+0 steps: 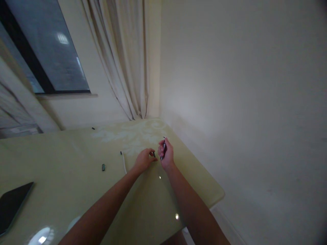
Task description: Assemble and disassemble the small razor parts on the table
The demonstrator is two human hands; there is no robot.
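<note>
Right between the fingertips of the left hand (pixel 145 159), thumb and fingers are narrowed in a pinch on a small dark piece (pixel 154 154), probably a short block, though it is too small to tell surely. Just beside it, the right hand (pixel 167 156) has its fingers curled around a slim dark tool (pixel 165 148), its thin tip poking up past the thumb. Both hands are above the table (pixel 76 153), toward its right edge and well short of the far right corner.

Near the left wrist a white cable (pixel 124 161) with a dark end runs down behind the forearm. Farther left lies a small dark green part (pixel 103 167); a small black piece (pixel 93 128) sits close to the far edge. Toward the table's left side rests a dark flat device (pixel 15 206). Beyond the far edge hangs a pale curtain (pixel 127 61) beside a window (pixel 58 44); a plain wall (pixel 242 85) borders the right edge.
</note>
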